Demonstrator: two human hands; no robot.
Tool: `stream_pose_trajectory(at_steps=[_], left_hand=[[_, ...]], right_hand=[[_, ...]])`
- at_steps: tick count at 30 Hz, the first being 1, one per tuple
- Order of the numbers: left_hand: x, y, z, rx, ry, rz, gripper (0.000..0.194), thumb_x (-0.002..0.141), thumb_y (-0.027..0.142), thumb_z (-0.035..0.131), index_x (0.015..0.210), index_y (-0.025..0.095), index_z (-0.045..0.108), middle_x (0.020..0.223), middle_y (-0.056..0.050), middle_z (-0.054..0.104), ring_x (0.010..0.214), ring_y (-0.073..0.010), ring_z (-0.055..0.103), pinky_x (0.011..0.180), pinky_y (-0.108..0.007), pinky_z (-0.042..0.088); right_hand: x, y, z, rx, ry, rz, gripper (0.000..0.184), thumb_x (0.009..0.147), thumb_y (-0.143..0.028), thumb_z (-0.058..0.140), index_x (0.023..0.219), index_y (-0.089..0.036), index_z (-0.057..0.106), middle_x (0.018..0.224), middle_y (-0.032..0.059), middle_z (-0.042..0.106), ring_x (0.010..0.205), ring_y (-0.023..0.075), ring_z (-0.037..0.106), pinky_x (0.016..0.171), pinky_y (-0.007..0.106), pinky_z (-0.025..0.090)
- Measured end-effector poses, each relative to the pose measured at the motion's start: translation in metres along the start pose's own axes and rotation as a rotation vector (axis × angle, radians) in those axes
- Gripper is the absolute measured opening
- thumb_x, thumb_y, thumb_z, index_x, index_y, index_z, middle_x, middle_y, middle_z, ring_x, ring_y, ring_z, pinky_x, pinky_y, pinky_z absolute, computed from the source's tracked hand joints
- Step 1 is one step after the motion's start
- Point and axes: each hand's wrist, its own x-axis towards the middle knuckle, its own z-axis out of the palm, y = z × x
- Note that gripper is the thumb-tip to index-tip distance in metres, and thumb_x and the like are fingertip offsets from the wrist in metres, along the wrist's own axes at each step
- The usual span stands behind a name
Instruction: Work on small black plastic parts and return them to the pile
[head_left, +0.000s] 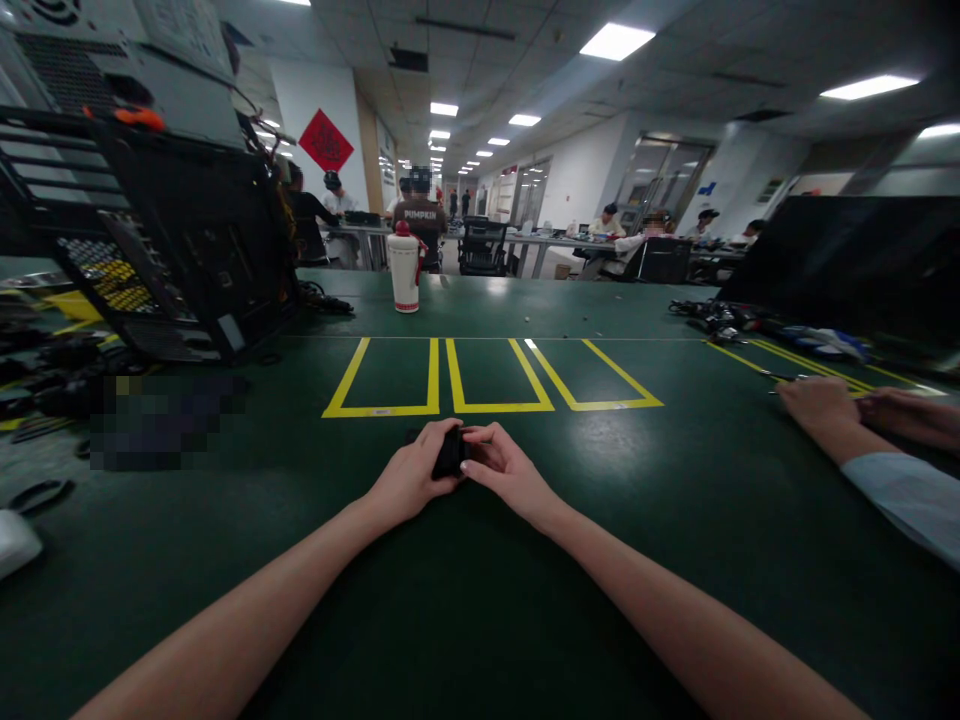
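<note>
My left hand and my right hand meet in the middle of the green table, just below three yellow taped rectangles. Both hands have their fingers curled around a small black object held between them, close to the table top. What the object is cannot be made out; most of it is hidden by my fingers.
An open black computer case and cables stand at the left. A white bottle with a red cap stands behind the rectangles. Another person's hands and sleeve rest at the right, near black parts and a dark monitor. People sit at far desks.
</note>
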Motion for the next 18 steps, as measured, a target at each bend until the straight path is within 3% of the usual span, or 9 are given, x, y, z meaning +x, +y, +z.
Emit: stream_pose_trajectory(at_steps=[3,9,13,18], left_hand=[[0.0001,0.0010,-0.0005,-0.004,-0.004,-0.013,0.060,0.072,0.024,0.056,0.122,0.027,0.023,0.124,-0.005,0.038,0.102,-0.0209,0.050,0.084,-0.037,0.043],[0.0004,-0.0005,-0.0002,-0.002,-0.011,-0.016,0.061,0.071,0.024,0.057,0.122,0.028,0.023,0.124,-0.004,0.037,0.102,-0.0208,0.050,0.084,-0.036,0.043],[0.0010,-0.0028,0.0018,0.026,0.017,0.003,0.063,0.069,0.022,0.059,0.121,0.027,0.024,0.123,-0.005,0.038,0.101,-0.0208,0.050,0.084,-0.036,0.043],[0.0009,-0.0014,0.0017,0.004,0.006,0.000,0.061,0.071,0.025,0.057,0.122,0.027,0.024,0.122,-0.005,0.039,0.101,-0.0213,0.050,0.082,-0.036,0.044]], right_hand=[[0.0011,0.0008,0.0002,-0.026,0.023,-0.003,0.019,0.074,-0.019,0.055,0.090,-0.023,0.048,0.104,0.0003,0.051,0.102,0.0155,0.051,0.090,0.036,0.042],[0.0028,0.0009,-0.0034,-0.046,0.003,0.077,0.034,0.073,-0.020,0.055,0.105,-0.024,0.044,0.112,0.0032,0.049,0.110,0.0182,0.045,0.095,0.041,0.036],[0.0031,0.0033,-0.0038,0.007,-0.053,0.033,0.035,0.069,-0.016,0.059,0.100,-0.023,0.044,0.104,0.0015,0.052,0.105,0.0166,0.049,0.096,0.039,0.036],[0.0023,0.0045,-0.0012,0.015,-0.017,0.002,0.023,0.072,-0.017,0.056,0.092,-0.023,0.046,0.103,0.0005,0.051,0.103,0.0160,0.050,0.092,0.036,0.040]])
